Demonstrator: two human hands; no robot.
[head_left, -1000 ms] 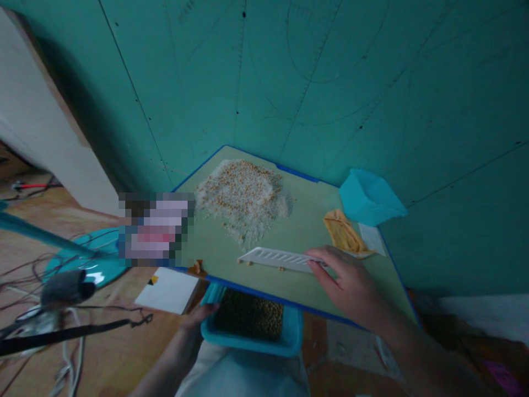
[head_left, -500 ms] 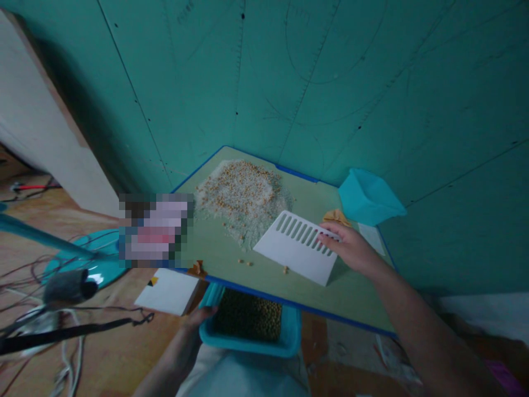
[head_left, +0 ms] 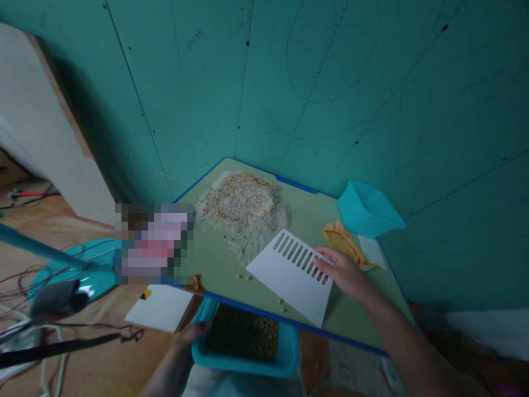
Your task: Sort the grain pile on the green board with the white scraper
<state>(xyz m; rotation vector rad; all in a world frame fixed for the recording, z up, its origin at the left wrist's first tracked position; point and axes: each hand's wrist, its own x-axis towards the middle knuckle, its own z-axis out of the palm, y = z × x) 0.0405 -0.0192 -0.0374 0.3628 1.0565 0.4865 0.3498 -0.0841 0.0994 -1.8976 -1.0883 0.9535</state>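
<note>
So your right hand (head_left: 342, 271) has its grip clenched on the slotted side of the white scraper (head_left: 291, 281), and compared to half a second ago you've dragged it closer to the near edge of the tabletop (head_left: 361, 320), one corner right by the blue trim. The two loose beans (head_left: 280, 301) beside it came along and sit just shy of that edge; the other pair (head_left: 248, 278) hasn't budged. Your left hand (head_left: 192, 333) still grasps the tub (head_left: 243, 365) by its left rim. The grain pile (head_left: 243, 201) near the far left corner looks unchanged.
</note>
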